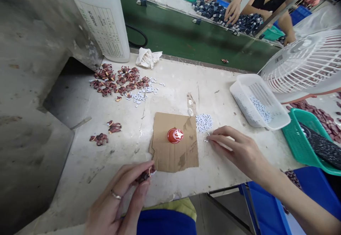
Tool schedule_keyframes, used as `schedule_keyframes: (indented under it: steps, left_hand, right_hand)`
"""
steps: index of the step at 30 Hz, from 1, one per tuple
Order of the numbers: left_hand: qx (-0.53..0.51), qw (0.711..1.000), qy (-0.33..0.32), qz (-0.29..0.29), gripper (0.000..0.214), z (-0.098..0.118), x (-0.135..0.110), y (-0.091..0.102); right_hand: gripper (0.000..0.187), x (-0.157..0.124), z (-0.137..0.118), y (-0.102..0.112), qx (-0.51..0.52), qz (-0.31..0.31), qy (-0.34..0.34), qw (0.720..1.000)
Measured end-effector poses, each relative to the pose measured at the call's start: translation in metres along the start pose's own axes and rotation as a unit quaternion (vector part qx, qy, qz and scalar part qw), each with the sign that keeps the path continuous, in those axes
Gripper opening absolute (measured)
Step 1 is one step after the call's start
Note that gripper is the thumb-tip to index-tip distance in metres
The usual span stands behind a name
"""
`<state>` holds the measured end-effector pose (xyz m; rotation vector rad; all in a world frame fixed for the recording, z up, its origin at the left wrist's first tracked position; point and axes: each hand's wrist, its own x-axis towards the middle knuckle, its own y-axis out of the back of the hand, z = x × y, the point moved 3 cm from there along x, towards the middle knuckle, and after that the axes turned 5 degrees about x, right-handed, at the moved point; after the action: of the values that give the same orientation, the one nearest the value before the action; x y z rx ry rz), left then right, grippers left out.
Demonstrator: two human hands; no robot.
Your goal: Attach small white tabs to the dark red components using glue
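Note:
My left hand pinches a small dark red figurine part between thumb and fingers near the front edge of the table. My right hand rests on the table with its fingertips touching tiny white pieces just below a small heap of white pieces. Between the hands lies a brown cardboard sheet with a red cap on it. A heap of dark red figurine parts lies at the far left, with more white pieces beside it.
A white basket with white pieces stands right of the cardboard, beside a white fan and a green basket. A big white jug and a crumpled rag stand at the back. Other people's hands work beyond the green conveyor.

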<state>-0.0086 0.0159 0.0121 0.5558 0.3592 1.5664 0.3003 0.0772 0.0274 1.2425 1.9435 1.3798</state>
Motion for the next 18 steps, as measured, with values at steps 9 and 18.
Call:
schedule_keyframes:
  steps: [9,18]
  left_hand:
    - [0.002,0.999,0.034,0.037,0.010,-0.004,0.002,0.001]
    - [0.024,0.998,-0.057,0.002,0.014,-0.001,0.009,0.004]
  right_hand:
    - [0.008,0.045,-0.038,-0.003,0.202,0.052,-0.063,0.976]
    - [0.017,0.065,-0.050,-0.010,0.201,0.066,0.016,0.977]
